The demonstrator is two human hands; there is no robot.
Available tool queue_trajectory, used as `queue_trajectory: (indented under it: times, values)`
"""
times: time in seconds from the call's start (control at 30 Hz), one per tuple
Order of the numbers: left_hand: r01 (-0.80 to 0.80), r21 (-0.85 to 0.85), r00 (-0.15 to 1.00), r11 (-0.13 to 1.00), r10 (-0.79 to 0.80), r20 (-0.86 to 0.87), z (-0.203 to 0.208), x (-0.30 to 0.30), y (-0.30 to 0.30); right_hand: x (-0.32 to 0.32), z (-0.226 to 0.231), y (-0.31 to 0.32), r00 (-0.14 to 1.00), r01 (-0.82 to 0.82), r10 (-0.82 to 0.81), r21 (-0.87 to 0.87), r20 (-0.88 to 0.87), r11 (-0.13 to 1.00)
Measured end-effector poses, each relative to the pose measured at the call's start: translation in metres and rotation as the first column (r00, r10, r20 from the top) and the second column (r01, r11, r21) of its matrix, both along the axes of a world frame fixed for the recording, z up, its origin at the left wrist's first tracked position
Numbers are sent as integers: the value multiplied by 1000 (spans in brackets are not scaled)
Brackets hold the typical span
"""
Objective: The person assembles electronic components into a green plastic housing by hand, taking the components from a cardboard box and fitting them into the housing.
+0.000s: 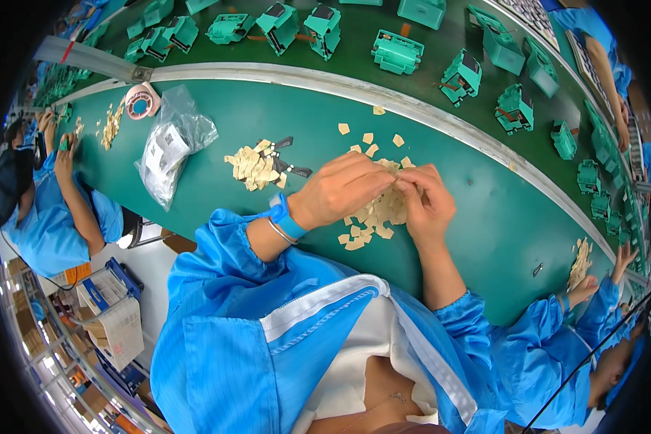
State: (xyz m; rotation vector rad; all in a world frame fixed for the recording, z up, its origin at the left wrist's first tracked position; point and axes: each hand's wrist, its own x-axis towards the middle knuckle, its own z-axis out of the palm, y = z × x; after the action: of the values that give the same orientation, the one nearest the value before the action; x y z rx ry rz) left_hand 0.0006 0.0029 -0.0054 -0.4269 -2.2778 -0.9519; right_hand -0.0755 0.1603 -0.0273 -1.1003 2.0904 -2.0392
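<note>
My left hand (pixel 342 189), with a blue wrist strap (pixel 288 219) and a bangle at its wrist, is closed, its fingertips pinched together. Opposite it, my right hand (pixel 430 205) pinches too, the two sets of fingertips meeting. Whatever is between them is too small to make out. Below the hands spreads a pile of small cream-coloured pieces (pixel 385 210), with several loose ones scattered beyond. Left of my left hand lies another cream heap (pixel 253 166), beside some flat black strips (pixel 295 171).
On the green table (pixel 477 224) are a clear plastic bag (pixel 168 163) with a white label and a pink tape roll (pixel 142 101). Past a metal rail (pixel 267 72) runs a line with several green plastic housings (pixel 398 52). Co-workers in blue sit left (pixel 65 217) and right (pixel 550 362).
</note>
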Motion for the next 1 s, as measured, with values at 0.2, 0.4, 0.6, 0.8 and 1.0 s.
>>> queue_trajectory:
  times: [0.2,0.4,0.6,0.8,1.0]
  values:
    - [-6,93,1000,996,5,7,-2,-1,3,0,2,2,967,31,-39,-40,-250,999]
    - [-152,269,981,951,111,162,-2,1,3,2,9,10,844,120,-100,4,-526,993]
    - [-64,45,996,997,67,-66,5,-1,-1,7,8,6,983,16,-27,-63,-183,998]
    - [-28,29,999,999,29,-33,3,2,0,8,-1,3,997,28,-35,-102,-69,994]
    - [26,124,1000,992,-25,-10,1,0,0,0,9,5,936,19,-9,23,-352,1000]
